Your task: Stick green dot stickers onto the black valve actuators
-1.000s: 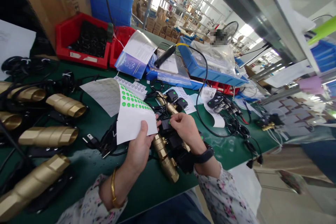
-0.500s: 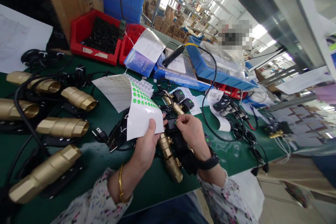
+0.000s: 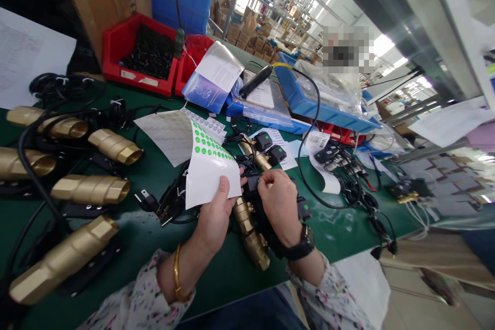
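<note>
My left hand [image 3: 215,216] pinches a white sheet of round green stickers [image 3: 209,166] by its lower right corner, holding it tilted above the green mat. My right hand [image 3: 279,203] rests with its fingertips pressed on a black actuator box [image 3: 252,183] mounted on a small brass valve [image 3: 249,229]. Whether a sticker lies under those fingers is hidden. More small brass valves with black boxes [image 3: 266,149] lie just beyond.
Several large brass valve bodies [image 3: 89,188] lie at the left among black cables. Red bins [image 3: 127,46] and a blue tray [image 3: 309,105] stand at the back, with papers and a second sticker sheet [image 3: 166,134]. Tangled cables [image 3: 348,175] fill the right. The table edge runs near me.
My right hand has turned so its back faces up and its fingers press down on the black box. The left hand keeps the sticker sheet nearly still.
</note>
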The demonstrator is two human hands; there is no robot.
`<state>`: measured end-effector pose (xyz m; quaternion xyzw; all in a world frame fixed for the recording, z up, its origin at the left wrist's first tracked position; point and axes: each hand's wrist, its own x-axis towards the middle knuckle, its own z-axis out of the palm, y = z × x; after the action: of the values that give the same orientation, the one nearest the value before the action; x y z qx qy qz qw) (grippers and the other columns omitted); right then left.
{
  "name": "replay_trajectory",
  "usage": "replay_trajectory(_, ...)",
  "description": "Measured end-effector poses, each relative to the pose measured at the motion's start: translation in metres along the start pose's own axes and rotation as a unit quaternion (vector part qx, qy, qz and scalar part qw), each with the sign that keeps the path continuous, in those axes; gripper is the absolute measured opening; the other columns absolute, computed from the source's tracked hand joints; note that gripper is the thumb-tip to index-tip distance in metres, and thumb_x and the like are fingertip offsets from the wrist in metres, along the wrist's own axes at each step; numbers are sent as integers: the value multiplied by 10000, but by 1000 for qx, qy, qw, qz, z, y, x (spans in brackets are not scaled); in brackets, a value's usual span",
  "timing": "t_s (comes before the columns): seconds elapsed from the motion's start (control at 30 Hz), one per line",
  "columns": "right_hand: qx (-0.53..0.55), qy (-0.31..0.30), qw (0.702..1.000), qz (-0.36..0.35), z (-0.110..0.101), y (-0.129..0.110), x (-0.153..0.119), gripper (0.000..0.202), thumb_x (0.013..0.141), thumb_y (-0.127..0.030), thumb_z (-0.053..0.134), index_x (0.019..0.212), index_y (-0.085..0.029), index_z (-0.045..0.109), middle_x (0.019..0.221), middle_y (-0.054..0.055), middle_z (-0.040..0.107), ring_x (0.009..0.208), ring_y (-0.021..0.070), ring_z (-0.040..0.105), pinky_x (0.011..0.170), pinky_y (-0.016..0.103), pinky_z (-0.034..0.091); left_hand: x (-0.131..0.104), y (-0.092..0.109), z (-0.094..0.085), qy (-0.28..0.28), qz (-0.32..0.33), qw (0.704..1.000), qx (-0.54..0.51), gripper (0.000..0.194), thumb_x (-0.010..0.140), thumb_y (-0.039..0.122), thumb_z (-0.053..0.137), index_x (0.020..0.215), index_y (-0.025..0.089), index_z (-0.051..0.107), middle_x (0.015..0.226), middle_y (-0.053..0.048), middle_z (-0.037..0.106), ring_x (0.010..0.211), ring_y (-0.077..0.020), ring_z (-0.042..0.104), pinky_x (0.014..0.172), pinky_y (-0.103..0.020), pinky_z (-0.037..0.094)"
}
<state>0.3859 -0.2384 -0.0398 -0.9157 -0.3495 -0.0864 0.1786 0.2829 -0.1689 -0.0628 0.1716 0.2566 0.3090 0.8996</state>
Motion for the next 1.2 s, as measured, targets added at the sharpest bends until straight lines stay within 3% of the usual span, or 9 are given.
replay_trajectory(0.13,27,1,1000,11,-1,2,1,132,749,-127,494,649,-185,557,735,40,607,679,187,566,640,289,391,-1,0,0,3,-8,1000,3,461,876,309,529,1315,201,440,1173,-110,628,1064,-250,599,1023,-471,399)
replay_trajectory(0.37,181,-107,971,115,-4,17,12,103,713,-222,549,654,-169,615,649,32,649,597,185,584,587,280,406,0,-3,-3,2,-5,1000,4,486,854,351,562,1303,192,460,1197,-118,614,1073,-251,594,1022,-449,404)
replay_trajectory(0.53,187,-92,973,99,-1,18,12,98,711,-233,544,702,-169,617,691,36,662,615,187,591,598,282,415,1,-3,-2,8,-6,1000,5,479,842,356,579,1282,190,486,1197,-120,613,1059,-259,600,1013,-456,413)
replay_trajectory(0.7,155,-74,982,78,-1,16,9,87,714,-209,537,660,-174,596,791,62,661,692,200,599,649,296,425,1,-1,-1,13,-12,1000,3,418,861,332,550,1249,183,511,1160,-112,633,1048,-252,606,1011,-458,420)
replay_trajectory(1.0,54,-4,999,-5,0,5,2,135,744,-122,506,637,-196,543,744,39,605,691,187,574,678,294,420,0,-2,-4,2,-15,1000,4,296,856,364,553,1041,151,641,1128,-114,651,1061,-256,601,1030,-444,403)
replay_trajectory(1.2,-30,5,999,-43,2,-4,-6,204,846,-95,422,701,-185,535,850,71,588,735,185,579,649,281,419,-1,-1,1,31,-15,999,2,377,847,329,566,1194,183,565,1166,-97,635,1073,-253,596,1044,-448,389)
